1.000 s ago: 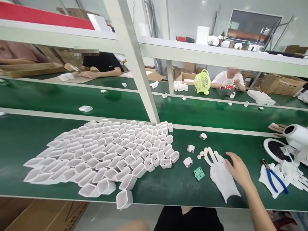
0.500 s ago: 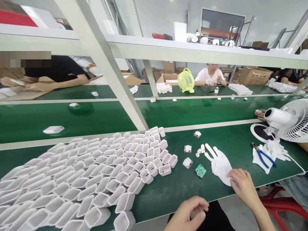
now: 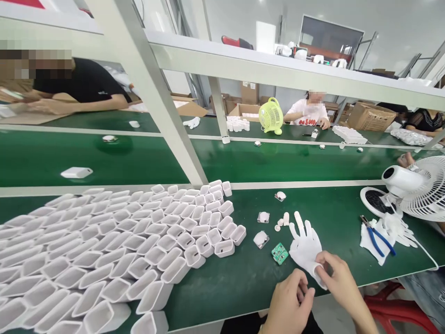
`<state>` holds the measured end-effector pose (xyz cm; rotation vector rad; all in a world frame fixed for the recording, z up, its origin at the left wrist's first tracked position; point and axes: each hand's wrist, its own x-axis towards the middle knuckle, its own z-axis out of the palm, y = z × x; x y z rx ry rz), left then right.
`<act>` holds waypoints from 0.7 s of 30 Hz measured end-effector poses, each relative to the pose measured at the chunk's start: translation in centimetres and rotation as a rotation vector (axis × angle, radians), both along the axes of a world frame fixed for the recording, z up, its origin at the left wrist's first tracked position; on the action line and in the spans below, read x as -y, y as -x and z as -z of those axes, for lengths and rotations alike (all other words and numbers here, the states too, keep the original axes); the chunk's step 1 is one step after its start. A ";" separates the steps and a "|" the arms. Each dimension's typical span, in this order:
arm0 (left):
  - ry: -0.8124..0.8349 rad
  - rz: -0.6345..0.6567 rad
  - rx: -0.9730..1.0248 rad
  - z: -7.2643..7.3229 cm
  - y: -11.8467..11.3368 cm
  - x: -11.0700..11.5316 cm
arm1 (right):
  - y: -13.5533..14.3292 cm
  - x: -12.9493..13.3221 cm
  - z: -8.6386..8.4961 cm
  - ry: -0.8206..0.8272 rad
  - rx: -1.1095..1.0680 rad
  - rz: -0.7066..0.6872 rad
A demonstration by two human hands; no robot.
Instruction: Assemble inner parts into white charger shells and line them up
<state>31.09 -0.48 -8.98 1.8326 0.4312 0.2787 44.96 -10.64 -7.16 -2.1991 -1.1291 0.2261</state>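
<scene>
A white glove [image 3: 306,246] lies on the green bench with its fingers pointing away from me and its cuff toward me. My right hand [image 3: 337,278] grips the cuff between thumb and fingers. Just left of the cuff, my left hand [image 3: 292,299] hovers half curled, thumb apart from the fingers, with nothing visible in it. Left of the glove lies a green circuit board [image 3: 280,253]. Beyond it are small boards with white tops, one of them a white-topped board [image 3: 261,239]. Several pale finger cots [image 3: 285,219] sit by the glove's fingertips.
Many open white plastic housings [image 3: 118,250] crowd the bench on the left. At right, blue-handled pliers [image 3: 378,239] rest on white gloves [image 3: 399,229] near a white fan [image 3: 424,185]. A green conveyor belt [image 3: 167,162] runs behind a metal post [image 3: 156,102]. Co-workers sit across it.
My right hand has taken hold of the glove's cuff, and the glove has shifted and straightened toward me. My left hand has moved up closer to the cuff. The view has tilted slightly.
</scene>
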 end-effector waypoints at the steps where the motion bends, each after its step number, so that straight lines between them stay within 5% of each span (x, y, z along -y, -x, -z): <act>1: 0.033 0.012 0.015 -0.3 -0.2 0.2 | 0.6 0.0 0.6 -0.052 -0.028 0.050; 5: 0.085 -0.053 0.008 -0.5 0.0 0.9 | 2.9 0.2 1.9 -0.179 -0.161 0.151; 11: -0.155 -0.073 -0.055 0.2 0.4 0.4 | 3.9 0.2 1.3 -0.188 -0.081 0.093; 16: -0.248 -0.076 0.167 -0.8 0.9 0.8 | 3.7 0.6 1.7 -0.172 -0.050 0.134; 21: -0.095 -0.018 0.468 -0.5 2.0 3.2 | 3.8 -0.1 1.4 -0.230 -0.370 0.115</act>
